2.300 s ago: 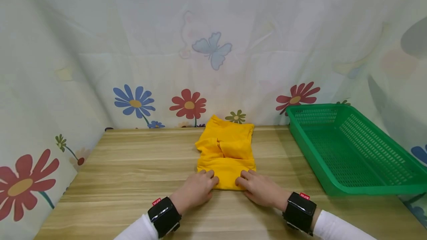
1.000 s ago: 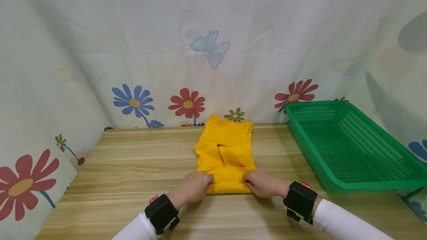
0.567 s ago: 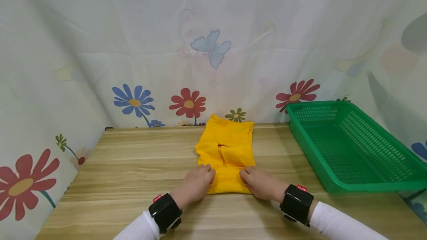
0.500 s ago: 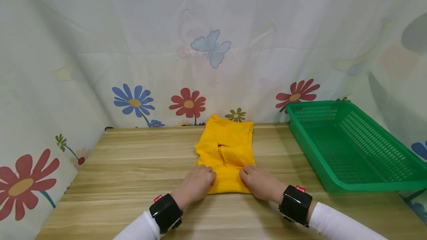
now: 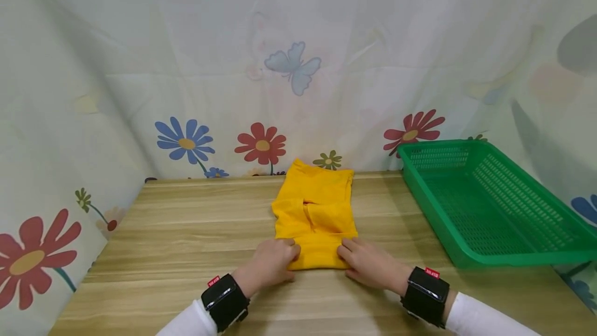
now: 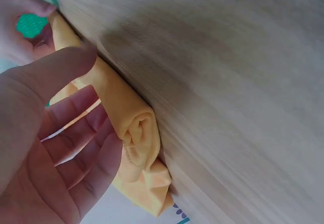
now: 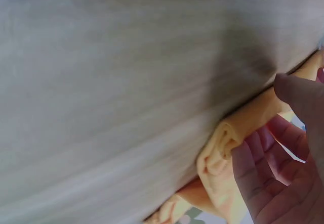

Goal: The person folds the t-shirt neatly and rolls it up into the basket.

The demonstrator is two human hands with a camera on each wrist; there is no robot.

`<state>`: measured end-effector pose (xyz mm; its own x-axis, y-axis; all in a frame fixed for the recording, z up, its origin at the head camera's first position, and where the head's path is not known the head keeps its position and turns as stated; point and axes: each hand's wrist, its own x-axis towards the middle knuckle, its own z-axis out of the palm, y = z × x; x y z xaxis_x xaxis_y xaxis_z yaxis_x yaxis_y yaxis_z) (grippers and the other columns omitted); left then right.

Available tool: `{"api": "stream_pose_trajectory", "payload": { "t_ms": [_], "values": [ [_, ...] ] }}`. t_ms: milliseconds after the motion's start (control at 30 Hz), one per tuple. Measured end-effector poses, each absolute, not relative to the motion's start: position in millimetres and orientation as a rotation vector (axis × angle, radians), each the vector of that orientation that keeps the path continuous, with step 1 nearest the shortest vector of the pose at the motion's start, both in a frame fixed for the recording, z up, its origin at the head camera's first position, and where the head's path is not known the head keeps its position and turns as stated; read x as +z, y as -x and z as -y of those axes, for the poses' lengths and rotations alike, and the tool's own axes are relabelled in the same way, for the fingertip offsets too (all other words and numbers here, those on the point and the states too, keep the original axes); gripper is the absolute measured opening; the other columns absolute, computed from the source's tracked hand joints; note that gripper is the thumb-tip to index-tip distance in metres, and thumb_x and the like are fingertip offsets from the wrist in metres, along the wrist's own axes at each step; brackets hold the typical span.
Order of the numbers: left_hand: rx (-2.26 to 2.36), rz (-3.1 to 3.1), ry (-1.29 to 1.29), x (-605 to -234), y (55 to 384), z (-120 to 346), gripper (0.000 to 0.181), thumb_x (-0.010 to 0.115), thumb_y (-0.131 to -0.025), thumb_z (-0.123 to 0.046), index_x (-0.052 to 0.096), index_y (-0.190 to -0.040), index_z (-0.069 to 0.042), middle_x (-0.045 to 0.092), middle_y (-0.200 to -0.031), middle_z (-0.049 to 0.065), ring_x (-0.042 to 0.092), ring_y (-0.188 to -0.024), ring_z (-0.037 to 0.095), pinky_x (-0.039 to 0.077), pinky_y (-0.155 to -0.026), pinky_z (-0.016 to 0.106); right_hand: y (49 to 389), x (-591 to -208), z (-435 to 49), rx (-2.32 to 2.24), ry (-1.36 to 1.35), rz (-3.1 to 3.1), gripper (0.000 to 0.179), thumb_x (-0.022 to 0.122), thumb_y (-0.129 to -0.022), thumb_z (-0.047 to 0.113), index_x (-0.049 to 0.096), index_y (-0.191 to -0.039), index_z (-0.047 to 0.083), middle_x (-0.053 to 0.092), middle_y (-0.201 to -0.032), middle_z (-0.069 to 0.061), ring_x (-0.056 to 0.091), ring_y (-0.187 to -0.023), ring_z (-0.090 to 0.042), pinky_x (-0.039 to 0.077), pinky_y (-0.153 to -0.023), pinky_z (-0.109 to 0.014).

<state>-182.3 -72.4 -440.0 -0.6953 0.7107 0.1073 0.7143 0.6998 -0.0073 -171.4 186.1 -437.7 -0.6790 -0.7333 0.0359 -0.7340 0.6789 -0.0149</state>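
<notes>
A yellow garment [image 5: 324,185] lies on the wooden table, its near end rolled into a thick band. Its far part is flat, with a small creased gap in the middle. My left hand [image 5: 272,261] holds the left end of the band; in the left wrist view, the thumb is on the near side and the fingers [image 6: 76,138] are over the top. At the right end, my right hand [image 5: 370,262] grips the same roll between thumb and bent fingers [image 7: 253,168]. Layered folds show at the roll's ends in both wrist views.
A green perforated plastic basket [image 5: 459,222] stands on the right side of the table [image 5: 186,222]. A curtain [image 5: 210,40] printed with flowers and a butterfly hangs behind the table and along its sides. Both wrists carry black strapped devices [image 5: 225,302].
The near part of the garment has been rolled into a narrower band, its upper edge now closer to me. Both hands curled tighter, then loosened slightly, staying at the band's ends. The basket stayed put.
</notes>
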Motion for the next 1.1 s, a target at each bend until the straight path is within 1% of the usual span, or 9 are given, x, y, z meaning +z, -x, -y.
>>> {"api": "stream_pose_trajectory", "payload": {
  "t_ms": [100, 233, 333, 567, 733, 800, 933, 1000, 1100],
  "values": [
    [-0.064, 2.831, 1.195, -440, 185, 73, 0.040, 0.085, -0.066, -0.038, 0.053, -0.079, -0.018, 0.041, -0.072, -0.009, 0.040, -0.060, 0.007, 0.029, -0.049, 0.022, 175, -440, -190, 0.113, -1.272, 2.866, 0.028, 0.071, -0.084, 0.028, 0.053, -0.101, 0.014, 0.046, -0.089, 0.006, 0.042, -0.076, -0.008, 0.041, -0.067, -0.022],
    [-0.083, 2.834, 1.195, -440, 187, 74, 0.038, 0.085, -0.066, -0.034, 0.054, -0.081, -0.018, 0.042, -0.072, -0.009, 0.040, -0.061, 0.008, 0.031, -0.050, 0.021, 179, -441, -192, 0.191, -1.298, 2.863, 0.026, 0.070, -0.085, 0.025, 0.052, -0.100, 0.015, 0.042, -0.088, 0.006, 0.041, -0.076, -0.008, 0.039, -0.068, -0.021],
    [-0.081, 2.804, 1.186, -440, 186, 74, 0.035, 0.085, -0.067, -0.029, 0.055, -0.081, -0.018, 0.044, -0.071, -0.009, 0.041, -0.060, 0.008, 0.032, -0.051, 0.021, 180, -442, -192, 0.175, -1.304, 2.839, 0.022, 0.069, -0.086, 0.023, 0.053, -0.099, 0.015, 0.043, -0.088, 0.006, 0.042, -0.075, -0.009, 0.040, -0.067, -0.022],
    [-0.001, 2.678, 1.158, -443, 182, 74, 0.017, 0.074, -0.074, -0.012, 0.059, -0.078, -0.016, 0.056, -0.069, -0.006, 0.053, -0.059, 0.010, 0.036, -0.046, 0.023, 176, -444, -187, 0.067, -1.294, 2.700, 0.007, 0.062, -0.091, 0.017, 0.058, -0.095, 0.013, 0.052, -0.082, 0.003, 0.045, -0.068, -0.009, 0.044, -0.061, -0.021],
    [-0.073, 2.825, 1.151, -441, 179, 74, 0.007, 0.066, -0.084, -0.012, 0.061, -0.080, -0.015, 0.055, -0.068, -0.005, 0.050, -0.058, 0.009, 0.037, -0.048, 0.023, 174, -443, -188, 0.199, -1.336, 2.779, 0.003, 0.058, -0.093, 0.015, 0.059, -0.092, 0.013, 0.054, -0.078, 0.006, 0.045, -0.066, -0.005, 0.043, -0.060, -0.021],
    [-0.126, 2.900, 1.147, -440, 178, 75, 0.005, 0.065, -0.087, -0.013, 0.063, -0.083, -0.015, 0.056, -0.069, -0.005, 0.050, -0.060, 0.008, 0.039, -0.050, 0.023, 175, -443, -189, 0.295, -1.366, 2.838, 0.004, 0.058, -0.092, 0.013, 0.059, -0.088, 0.014, 0.053, -0.076, 0.008, 0.044, -0.066, -0.003, 0.042, -0.060, -0.020],
    [-0.194, 2.991, 1.142, -437, 177, 77, 0.003, 0.066, -0.087, -0.013, 0.066, -0.088, -0.015, 0.061, -0.075, -0.005, 0.050, -0.062, 0.006, 0.043, -0.055, 0.022, 179, -446, -191, 0.429, -1.410, 2.924, 0.014, 0.058, -0.091, 0.010, 0.057, -0.080, 0.018, 0.047, -0.070, 0.012, 0.042, -0.063, -0.001, 0.040, -0.059, -0.018],
    [-0.213, 3.005, 1.139, -436, 176, 78, 0.004, 0.067, -0.086, -0.012, 0.066, -0.089, -0.015, 0.062, -0.076, -0.005, 0.051, -0.063, 0.006, 0.043, -0.057, 0.022, 180, -446, -192, 0.470, -1.394, 2.959, 0.014, 0.057, -0.093, 0.012, 0.056, -0.081, 0.020, 0.046, -0.071, 0.013, 0.042, -0.063, 0.000, 0.039, -0.059, -0.017],
    [-0.229, 3.006, 1.134, -435, 176, 79, 0.004, 0.066, -0.086, -0.011, 0.066, -0.089, -0.014, 0.063, -0.077, -0.004, 0.053, -0.064, 0.007, 0.044, -0.057, 0.023, 179, -446, -193, 0.579, -1.343, 2.990, 0.010, 0.052, -0.097, 0.021, 0.057, -0.088, 0.020, 0.048, -0.074, 0.014, 0.044, -0.064, 0.000, 0.041, -0.061, -0.017]
  ]
}}
